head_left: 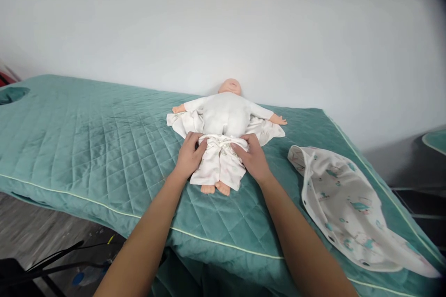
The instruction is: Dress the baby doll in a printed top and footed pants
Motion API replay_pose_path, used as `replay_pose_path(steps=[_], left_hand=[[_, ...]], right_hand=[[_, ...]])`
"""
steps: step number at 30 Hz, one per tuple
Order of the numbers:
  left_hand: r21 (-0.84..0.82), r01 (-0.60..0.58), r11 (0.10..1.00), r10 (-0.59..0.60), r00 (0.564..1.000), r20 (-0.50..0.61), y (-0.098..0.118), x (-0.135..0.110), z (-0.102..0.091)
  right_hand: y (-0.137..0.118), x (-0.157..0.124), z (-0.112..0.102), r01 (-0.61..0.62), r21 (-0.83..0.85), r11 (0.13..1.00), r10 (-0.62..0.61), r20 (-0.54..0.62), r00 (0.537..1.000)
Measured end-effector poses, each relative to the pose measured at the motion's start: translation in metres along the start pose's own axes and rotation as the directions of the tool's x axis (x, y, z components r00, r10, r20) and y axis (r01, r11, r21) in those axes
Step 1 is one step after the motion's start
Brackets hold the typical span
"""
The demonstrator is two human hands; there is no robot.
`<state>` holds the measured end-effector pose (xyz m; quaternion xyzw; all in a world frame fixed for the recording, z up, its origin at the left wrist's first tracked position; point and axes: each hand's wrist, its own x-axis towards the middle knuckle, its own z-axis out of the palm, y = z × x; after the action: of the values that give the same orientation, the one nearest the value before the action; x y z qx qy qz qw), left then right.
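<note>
A baby doll (223, 111) lies on its back on a teal quilted bed (97, 148), head toward the wall, arms spread. It wears a white top and pale printed trousers (219, 167); its bare feet stick out below. An opened white garment lies spread under its torso. My left hand (190, 153) grips the trousers' waistband at the doll's left hip. My right hand (252, 155) grips the waistband on the other side. Both hands have fingers curled into the cloth.
A white cloth with a teal animal print (348, 209) lies crumpled on the bed to the right. A white wall stands just behind the doll. The bed's front edge runs below my forearms, with dark cables on the floor at lower left.
</note>
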<state>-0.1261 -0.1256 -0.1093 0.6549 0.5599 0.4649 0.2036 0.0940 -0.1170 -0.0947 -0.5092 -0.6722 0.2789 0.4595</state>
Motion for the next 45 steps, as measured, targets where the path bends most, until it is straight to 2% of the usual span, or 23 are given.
replay_pose_path(steps=[3,8,14,17,22,28,37,40,45], left_hand=[[-0.009,0.009,1.000,-0.009,1.000,0.009,-0.001,0.000,0.000],[0.017,0.025,1.000,-0.025,1.000,0.009,-0.003,0.001,0.001],[0.014,0.029,0.999,-0.029,1.000,0.002,-0.003,0.002,0.001],[0.011,0.029,1.000,-0.029,1.000,0.002,-0.003,0.001,0.001],[0.017,0.025,1.000,-0.025,1.000,-0.001,-0.003,0.002,0.001],[0.013,0.020,1.000,-0.019,1.000,-0.018,-0.003,0.001,0.002],[-0.088,0.057,0.994,-0.057,0.998,0.006,0.003,0.001,-0.004],[-0.088,0.070,0.994,-0.068,0.997,0.020,0.007,-0.009,-0.007],[-0.072,0.099,0.992,-0.096,0.995,0.038,0.014,-0.044,-0.012]], right_hand=[[0.001,0.002,-0.003,0.054,0.008,0.998,-0.055,0.050,0.997],[-0.004,0.000,-0.010,0.055,0.014,0.998,-0.057,0.136,0.989],[-0.012,-0.005,-0.014,-0.120,0.058,0.991,0.100,0.273,0.957],[-0.014,-0.006,-0.013,-0.167,0.096,0.981,0.130,0.313,0.941],[-0.012,-0.006,-0.010,-0.152,0.105,0.983,0.119,0.276,0.954],[-0.005,-0.005,-0.008,-0.105,0.031,0.994,0.100,0.132,0.986],[-0.003,-0.004,-0.013,-0.125,0.046,0.991,0.114,0.197,0.974],[0.000,-0.001,-0.014,-0.139,0.039,0.990,0.128,0.216,0.968],[0.006,0.002,-0.014,-0.127,0.033,0.991,0.117,0.202,0.972]])
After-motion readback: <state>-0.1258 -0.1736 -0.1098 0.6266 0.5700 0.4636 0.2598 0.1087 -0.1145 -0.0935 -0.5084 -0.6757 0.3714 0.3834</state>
